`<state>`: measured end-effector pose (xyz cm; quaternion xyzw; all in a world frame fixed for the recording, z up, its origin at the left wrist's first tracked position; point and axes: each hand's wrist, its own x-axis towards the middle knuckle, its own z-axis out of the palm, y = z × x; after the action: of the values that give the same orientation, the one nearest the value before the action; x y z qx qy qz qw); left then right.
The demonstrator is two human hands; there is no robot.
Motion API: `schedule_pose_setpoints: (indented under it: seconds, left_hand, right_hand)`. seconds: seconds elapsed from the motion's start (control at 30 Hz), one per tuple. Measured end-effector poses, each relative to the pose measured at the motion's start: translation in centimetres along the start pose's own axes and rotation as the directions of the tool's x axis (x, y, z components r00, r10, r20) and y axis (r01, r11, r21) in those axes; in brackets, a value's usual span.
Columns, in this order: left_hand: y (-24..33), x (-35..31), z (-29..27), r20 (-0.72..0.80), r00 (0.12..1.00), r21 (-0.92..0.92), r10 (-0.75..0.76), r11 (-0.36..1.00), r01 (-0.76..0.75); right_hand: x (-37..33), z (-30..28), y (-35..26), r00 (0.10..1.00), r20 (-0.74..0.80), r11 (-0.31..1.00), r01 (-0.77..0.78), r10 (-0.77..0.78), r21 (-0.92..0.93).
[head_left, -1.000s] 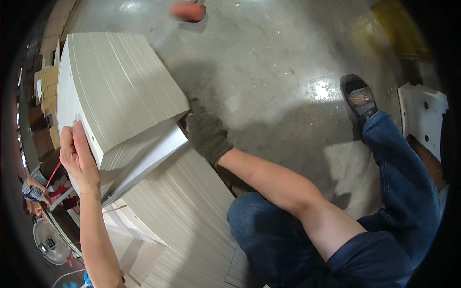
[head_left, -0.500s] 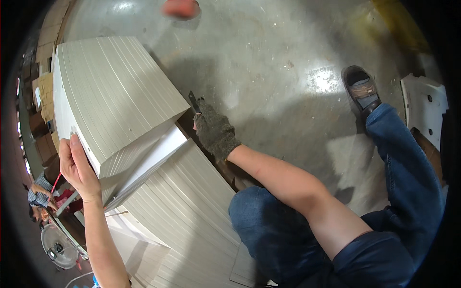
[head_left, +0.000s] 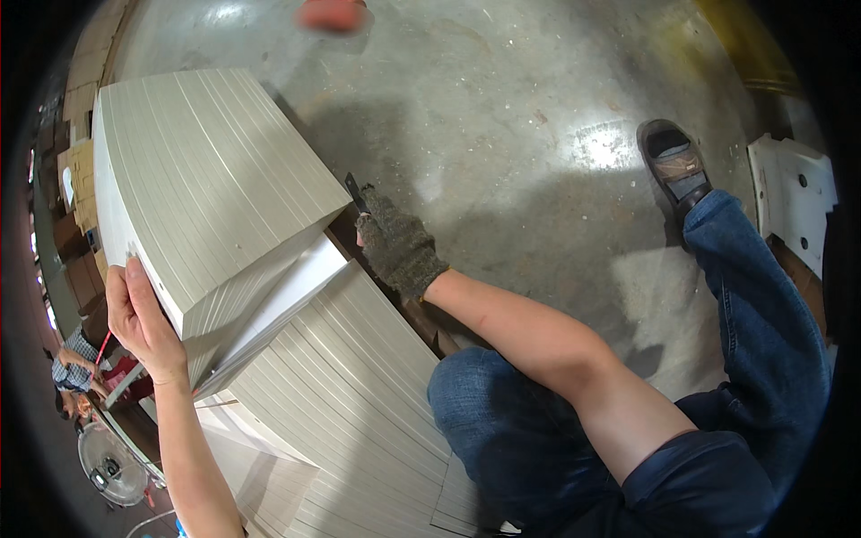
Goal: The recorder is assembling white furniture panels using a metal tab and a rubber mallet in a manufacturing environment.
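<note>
A stack of cream panels (head_left: 220, 170), its edges showing as many thin lines, lies tilted at the upper left. My bare left hand (head_left: 146, 318) grips its white near-left edge, the thumb lying along that side. At the stack's right corner, my right hand (head_left: 396, 247), in a dark grey fingerless-looking glove, is closed around a dark-bladed knife (head_left: 353, 190). The blade points up and away, close beside the corner; whether it touches is hard to tell. Beneath is a second cream stack (head_left: 359, 359), with a white panel surface (head_left: 291, 287) showing in the gap between the two.
A blurred red object (head_left: 331, 14) is on the concrete floor (head_left: 502, 152) at the far side. A white board with holes (head_left: 794, 202) stands at right, beyond my shoe (head_left: 674, 166). Cardboard boxes (head_left: 82, 184), another person (head_left: 76, 363) and a fan (head_left: 112, 462) are at left.
The upper stack has shifted slightly left, along with my left hand. My right hand and the knife have also moved a little left. Both grips look unchanged.
</note>
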<state>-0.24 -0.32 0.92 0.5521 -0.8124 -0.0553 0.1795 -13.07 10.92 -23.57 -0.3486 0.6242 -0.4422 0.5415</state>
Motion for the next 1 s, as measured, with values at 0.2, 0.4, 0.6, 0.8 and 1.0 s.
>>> schedule_pose_setpoints:
  seconds: [0.2,0.4,0.6,0.8,1.0]
  left_hand:
    - [-0.5,-0.1,-0.4,0.023,1.000,0.012,0.008,1.000,-0.008]
    - [-0.9,0.0,-0.4,0.032,0.999,0.001,0.020,1.000,-0.021]
    - [-0.3,0.0,-0.7,0.029,0.999,-0.061,-0.044,0.997,0.046]
    - [-0.1,0.1,0.1,0.012,1.000,-0.047,-0.002,0.999,0.003]
    - [-0.4,0.0,-0.2,0.020,0.999,-0.073,-0.025,0.997,0.026]
  right_hand:
    - [0.3,0.0,-0.5,0.994,0.069,0.996,-0.089,0.087,0.023]
    - [0.2,0.4,-0.3,1.000,0.002,0.997,-0.007,0.007,0.071]
    - [-1.4,1.2,-5.4,0.844,-0.201,0.862,0.507,-0.497,-0.001]
    - [-0.5,0.6,-1.3,0.979,-0.202,0.987,0.008,0.024,0.160]
    - [0.3,1.2,-0.7,0.997,-0.079,1.000,-0.003,0.003,-0.001]
